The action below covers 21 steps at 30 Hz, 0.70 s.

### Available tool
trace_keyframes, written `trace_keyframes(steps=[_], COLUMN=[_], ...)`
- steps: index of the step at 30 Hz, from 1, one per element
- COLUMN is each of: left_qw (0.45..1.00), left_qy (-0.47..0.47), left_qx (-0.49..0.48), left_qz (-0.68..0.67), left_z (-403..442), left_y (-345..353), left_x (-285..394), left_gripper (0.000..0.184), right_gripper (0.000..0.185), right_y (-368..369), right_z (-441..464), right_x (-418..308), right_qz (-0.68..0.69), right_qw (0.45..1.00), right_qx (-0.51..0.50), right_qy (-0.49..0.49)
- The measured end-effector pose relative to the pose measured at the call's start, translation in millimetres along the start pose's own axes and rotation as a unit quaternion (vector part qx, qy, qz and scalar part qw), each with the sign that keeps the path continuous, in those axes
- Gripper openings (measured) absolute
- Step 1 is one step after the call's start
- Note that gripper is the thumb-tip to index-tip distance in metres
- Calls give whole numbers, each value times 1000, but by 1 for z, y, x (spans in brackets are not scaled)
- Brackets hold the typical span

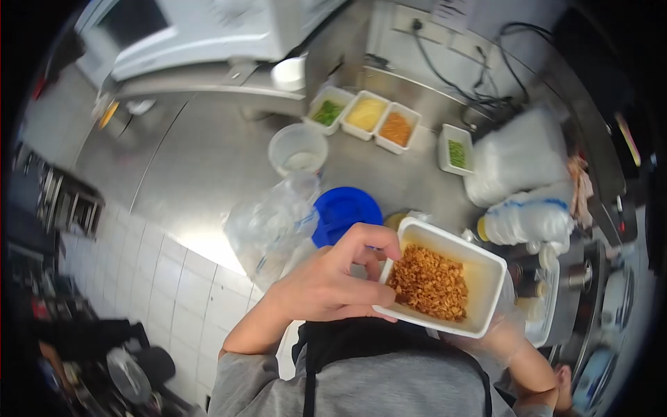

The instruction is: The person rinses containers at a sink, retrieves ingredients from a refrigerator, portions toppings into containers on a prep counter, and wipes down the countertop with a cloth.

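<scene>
A white rectangular container [490, 285] is held in front of my body, its open top facing the camera. Golden-brown crispy bits [429, 283], perhaps fried garlic or shallot, lie inside it. My left hand [333, 278] is bare and grips the container's left end, fingers closed over the rim. My right hand [495, 337], in a clear plastic glove, is behind the container's lower right side. Its fingers are hidden, so whether it supports the container cannot be seen. Just beyond my left hand is a blue round lid [347, 212], with clear plastic bags [267, 222] beside it.
Along the back of the steel counter [201, 149] stand white containers of green leaves [326, 113], pale yellow shreds [366, 113], orange bits [396, 129] and chopped greens [456, 153]. A translucent tub [297, 147] sits mid-counter. Bagged plastic goods [521, 156] and a bottle [528, 221] occupy the right.
</scene>
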<state>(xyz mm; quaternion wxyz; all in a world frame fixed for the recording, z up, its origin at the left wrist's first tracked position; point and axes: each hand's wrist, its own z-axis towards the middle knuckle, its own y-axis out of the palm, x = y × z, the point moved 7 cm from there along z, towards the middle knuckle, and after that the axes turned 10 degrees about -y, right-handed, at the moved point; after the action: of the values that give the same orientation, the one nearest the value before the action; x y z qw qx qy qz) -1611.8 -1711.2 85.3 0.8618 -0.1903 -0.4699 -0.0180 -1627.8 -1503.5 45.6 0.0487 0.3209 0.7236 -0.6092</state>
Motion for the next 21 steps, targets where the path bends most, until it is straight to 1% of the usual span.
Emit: trace_keyframes(steps=[2, 5, 9, 12, 13, 16, 21], left_qw=[1000, 995, 981, 965, 959, 939, 907], left_qy=[-6, -26, -97, -92, -85, -116, -156], left_qx=[27, 86, 147, 212, 238, 274, 330], left_qz=[-12, 32, 86, 120, 131, 172, 211], left_z=[-22, -54, -73, -105, -120, -146, -162], left_y=[-4, -8, 18, 23, 24, 37, 61], left_x=[4, 16, 20, 46, 58, 81, 100], left_gripper=[20, 20, 21, 21, 21, 22, 21], right_gripper=[51, 49, 47, 45, 44, 43, 40], right_y=[9, 28, 41, 50, 54, 52, 32], right_z=[18, 42, 49, 49, 50, 49, 65], right_x=[-7, -13, 3, -6, -11, -7, 0], right_qz=[-4, -9, 1, 12, 21, 78, 182], right_qw=[999, 997, 991, 986, 983, 974, 948], right_qx=[-11, -16, -19, -28, -31, -47, -99], right_qy=[-39, -81, -132, -167, -177, -209, -242])
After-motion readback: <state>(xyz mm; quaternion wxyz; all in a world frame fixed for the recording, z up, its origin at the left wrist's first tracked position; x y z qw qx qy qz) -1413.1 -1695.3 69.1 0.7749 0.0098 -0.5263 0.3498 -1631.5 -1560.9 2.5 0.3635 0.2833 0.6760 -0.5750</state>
